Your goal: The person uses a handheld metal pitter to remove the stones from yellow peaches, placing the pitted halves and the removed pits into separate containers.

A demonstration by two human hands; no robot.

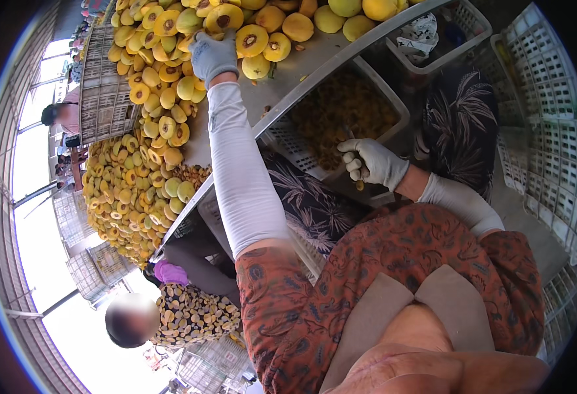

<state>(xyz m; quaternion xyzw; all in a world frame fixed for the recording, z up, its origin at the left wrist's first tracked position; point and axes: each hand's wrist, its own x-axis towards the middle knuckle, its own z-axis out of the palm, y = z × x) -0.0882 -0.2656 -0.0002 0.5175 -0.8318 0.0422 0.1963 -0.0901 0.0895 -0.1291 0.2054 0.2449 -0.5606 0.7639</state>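
Observation:
Many halved yellow peaches [166,23], several showing a brown pit or its hollow, are heaped on a metal table [313,61]. My left hand [214,55], in a pale glove, reaches into the heap. Its fingers touch the fruit beside a large peach half [224,18]; the fingertips are partly hidden, so its hold is unclear. My right hand [375,163], in a whitish glove, is closed around a small pitting tool [348,132]. The tool's thin tip points up and its rounded end shows below the fist. Beyond this hand, a plastic crate [401,106] holds brownish-yellow pieces in shadow.
The table's raised metal edge [288,104] runs between my hands. Loose pits [192,173] lie near it. A clear plastic bin [483,29] stands at the upper right, with white perforated crates [549,113] beside my legs. A co-worker [195,312] is at the lower left.

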